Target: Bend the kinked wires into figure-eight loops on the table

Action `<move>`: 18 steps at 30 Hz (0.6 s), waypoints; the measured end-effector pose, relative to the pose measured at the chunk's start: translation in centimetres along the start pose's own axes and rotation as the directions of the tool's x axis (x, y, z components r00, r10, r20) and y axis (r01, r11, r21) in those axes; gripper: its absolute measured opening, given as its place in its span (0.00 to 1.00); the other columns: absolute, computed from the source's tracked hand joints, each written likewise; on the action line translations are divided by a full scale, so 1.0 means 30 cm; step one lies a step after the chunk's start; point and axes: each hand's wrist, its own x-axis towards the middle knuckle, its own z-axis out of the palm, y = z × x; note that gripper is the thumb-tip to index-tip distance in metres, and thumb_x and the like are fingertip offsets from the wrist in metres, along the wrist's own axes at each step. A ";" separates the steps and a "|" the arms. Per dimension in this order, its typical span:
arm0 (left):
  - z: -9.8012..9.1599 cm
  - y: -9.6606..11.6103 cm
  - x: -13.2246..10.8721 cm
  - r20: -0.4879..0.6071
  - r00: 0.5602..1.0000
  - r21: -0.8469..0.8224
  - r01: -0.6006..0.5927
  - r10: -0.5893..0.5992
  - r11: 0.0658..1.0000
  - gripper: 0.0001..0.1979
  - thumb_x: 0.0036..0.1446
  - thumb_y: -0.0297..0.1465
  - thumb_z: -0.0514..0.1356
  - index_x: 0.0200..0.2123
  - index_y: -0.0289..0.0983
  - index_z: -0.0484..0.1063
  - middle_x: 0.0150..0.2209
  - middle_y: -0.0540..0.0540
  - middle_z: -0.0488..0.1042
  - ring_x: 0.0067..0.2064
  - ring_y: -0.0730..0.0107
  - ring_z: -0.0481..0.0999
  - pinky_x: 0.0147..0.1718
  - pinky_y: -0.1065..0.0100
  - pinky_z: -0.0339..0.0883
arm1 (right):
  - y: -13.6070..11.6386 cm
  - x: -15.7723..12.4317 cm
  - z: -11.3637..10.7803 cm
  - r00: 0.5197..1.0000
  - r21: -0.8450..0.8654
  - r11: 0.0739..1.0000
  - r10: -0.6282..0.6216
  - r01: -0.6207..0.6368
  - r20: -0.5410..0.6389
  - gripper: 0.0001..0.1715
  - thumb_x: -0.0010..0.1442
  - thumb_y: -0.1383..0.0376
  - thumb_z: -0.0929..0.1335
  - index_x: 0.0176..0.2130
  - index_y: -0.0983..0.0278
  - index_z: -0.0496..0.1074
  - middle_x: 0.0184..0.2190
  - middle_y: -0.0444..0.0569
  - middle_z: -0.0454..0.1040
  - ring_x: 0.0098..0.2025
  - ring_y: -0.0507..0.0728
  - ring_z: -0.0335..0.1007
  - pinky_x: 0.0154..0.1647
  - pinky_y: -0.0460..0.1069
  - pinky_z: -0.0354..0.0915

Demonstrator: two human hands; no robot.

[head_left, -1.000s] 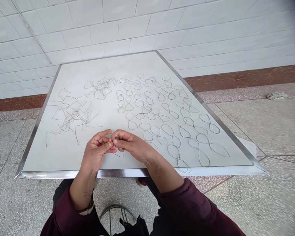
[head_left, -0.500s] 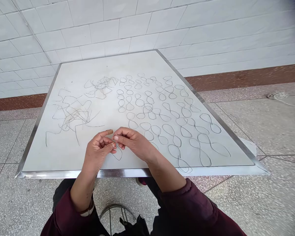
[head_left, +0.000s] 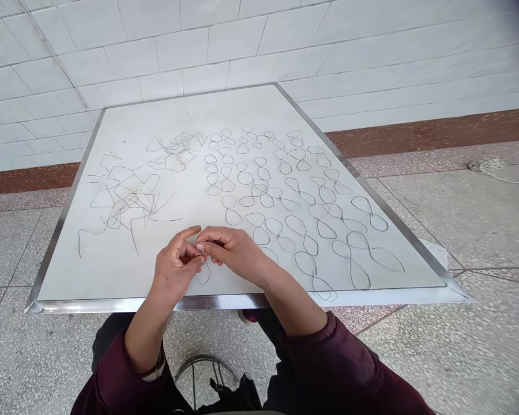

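My left hand (head_left: 175, 264) and my right hand (head_left: 232, 251) meet above the front part of the white table (head_left: 112, 276). Between their fingertips they pinch one thin dark wire (head_left: 204, 282), and a loop of it hangs below the fingers. Where the wire passes between the fingers is hidden. The left index finger, with a brownish covering on its tip, sticks out past the pinch. To the right lie many wires bent into figure-eight shapes (head_left: 301, 235) in loose rows. On the left is a tangle of loose bent wires (head_left: 134, 202).
A second wire tangle (head_left: 179, 147) lies farther back. The table has a metal edge (head_left: 225, 302) and stands against a white tiled wall (head_left: 237, 49). Below are a round metal-framed stool (head_left: 205, 360) and a speckled floor; a coil of pale cord (head_left: 488, 166) lies at the far right.
The right hand has turned slightly, its fingers closing further over the left fingertips. The wire loop below them has shifted slightly and looks narrower. The wires on the table lie as before.
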 end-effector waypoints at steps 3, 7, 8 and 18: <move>0.005 0.008 -0.001 -0.025 1.000 0.028 -0.009 0.009 1.000 0.28 0.53 0.25 0.64 0.58 0.41 0.68 0.28 0.54 0.73 0.28 0.75 0.72 0.32 0.70 0.70 | 0.002 0.003 0.000 0.999 -0.023 1.000 0.003 -0.004 -0.040 0.08 0.61 0.65 0.66 0.30 0.62 0.72 0.21 0.40 0.67 0.24 0.49 0.61 0.26 0.45 0.62; 0.011 0.012 -0.002 -0.032 0.999 0.046 -0.017 0.019 0.999 0.27 0.53 0.26 0.63 0.57 0.41 0.69 0.27 0.54 0.73 0.28 0.74 0.71 0.31 0.70 0.69 | 0.010 0.008 0.002 0.996 -0.045 0.998 -0.037 0.033 -0.083 0.08 0.62 0.64 0.66 0.31 0.61 0.72 0.23 0.40 0.68 0.23 0.49 0.60 0.25 0.46 0.61; 0.014 0.012 -0.002 -0.027 0.999 0.058 -0.022 0.023 0.998 0.26 0.53 0.25 0.63 0.56 0.40 0.70 0.27 0.53 0.72 0.28 0.74 0.71 0.30 0.70 0.69 | 0.011 0.010 0.005 0.995 -0.059 0.997 -0.059 0.055 -0.083 0.09 0.62 0.65 0.66 0.30 0.61 0.72 0.23 0.40 0.68 0.24 0.49 0.60 0.25 0.46 0.61; -0.003 0.007 0.000 -0.104 0.994 -0.070 -0.041 0.034 0.997 0.32 0.52 0.28 0.67 0.60 0.40 0.66 0.26 0.54 0.72 0.28 0.74 0.73 0.33 0.68 0.71 | -0.014 0.027 0.026 0.974 -0.126 0.977 -0.187 0.170 -0.131 0.08 0.61 0.67 0.66 0.29 0.61 0.72 0.28 0.42 0.70 0.28 0.50 0.62 0.30 0.47 0.59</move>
